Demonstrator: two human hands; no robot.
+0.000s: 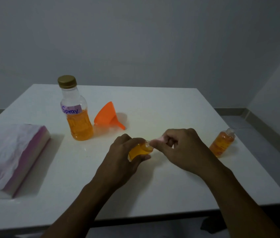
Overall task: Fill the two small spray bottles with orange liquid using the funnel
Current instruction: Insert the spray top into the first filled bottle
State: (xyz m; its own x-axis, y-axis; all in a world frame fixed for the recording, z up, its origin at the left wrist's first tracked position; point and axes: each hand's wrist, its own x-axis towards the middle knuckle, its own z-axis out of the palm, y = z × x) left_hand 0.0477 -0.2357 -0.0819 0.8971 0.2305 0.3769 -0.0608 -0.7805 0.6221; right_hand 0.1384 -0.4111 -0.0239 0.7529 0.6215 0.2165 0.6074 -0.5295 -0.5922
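The left hand [123,152] grasps a filled small spray bottle [140,152]; the right hand [180,146] pinches its pink spray cap [159,140] at the neck.

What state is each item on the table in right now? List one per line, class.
Large bottle: upright, capped, about half full.
Funnel: lying on its side, unused.
Held small bottle: filled, gripped by left hand.
Right hand: at its neck, pinching a pinkish part.
Second small bottle: standing, filled.
Tissue pack: lying flat.
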